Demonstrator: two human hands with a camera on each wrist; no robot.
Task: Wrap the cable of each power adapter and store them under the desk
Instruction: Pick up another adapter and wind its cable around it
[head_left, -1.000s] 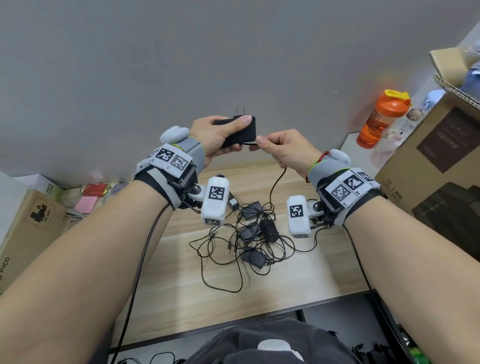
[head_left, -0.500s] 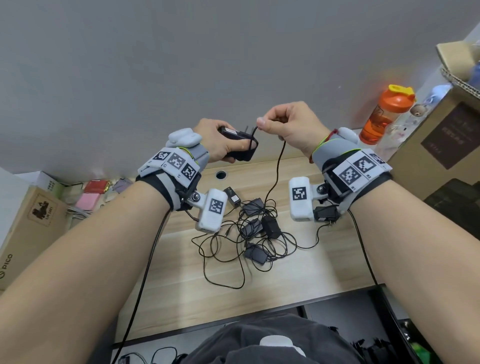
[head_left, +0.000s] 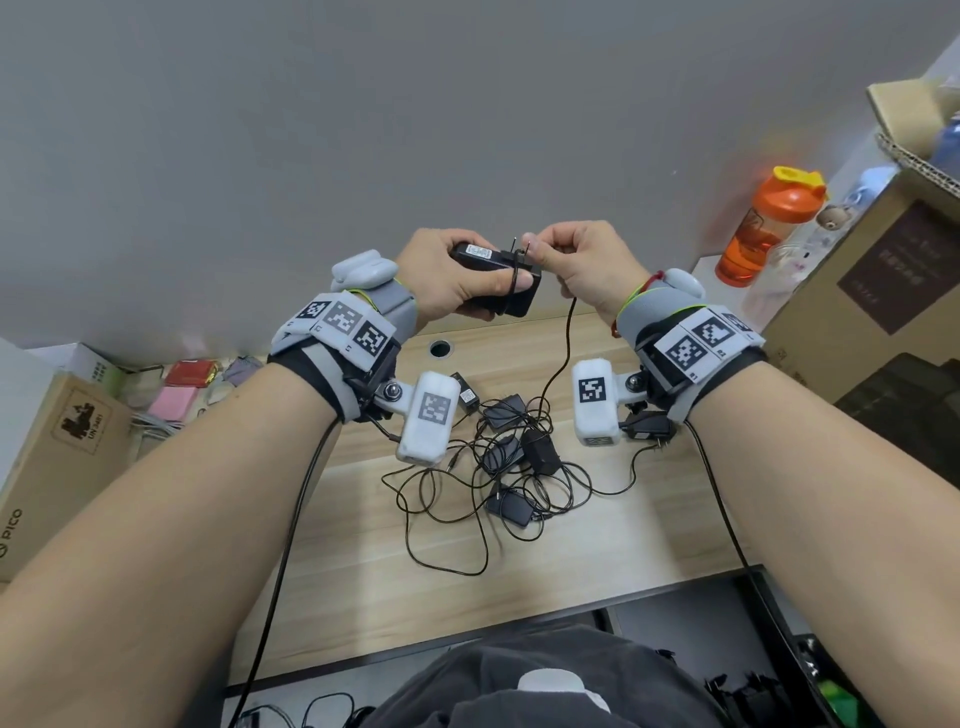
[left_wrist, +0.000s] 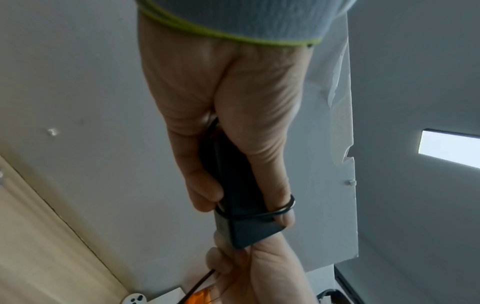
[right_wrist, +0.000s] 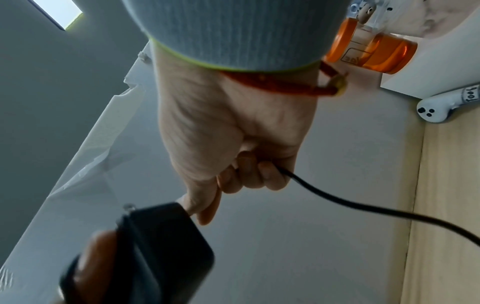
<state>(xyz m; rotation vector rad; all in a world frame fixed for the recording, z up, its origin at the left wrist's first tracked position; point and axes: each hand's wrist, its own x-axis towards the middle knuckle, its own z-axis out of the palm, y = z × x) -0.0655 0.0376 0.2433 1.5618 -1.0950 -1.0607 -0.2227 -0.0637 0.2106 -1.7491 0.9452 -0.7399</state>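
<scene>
Left hand (head_left: 441, 275): fingers and thumb curled round a matte black, rectangular plastic power adapter (head_left: 511, 291) — held up above the desk.
Right hand (head_left: 582, 265): fingers curled, pinching the thin black rubbery cable (head_left: 563, 358) beside the adapter's metal prongs.
Cable: one loop crosses the adapter body and left thumb; the rest hangs down.
Pale wood-grain desk (head_left: 519, 597): a tangle of other small black adapters (head_left: 519, 457) and thin cords.

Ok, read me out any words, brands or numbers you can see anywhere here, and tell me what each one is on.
"PICO": the cardboard box at far left.
"UN-3481": the sticker on that same box.
White label on the held adapter: too small to read.
Orange bottle: print too blurred.
Brown box at right: print too blurred.
</scene>
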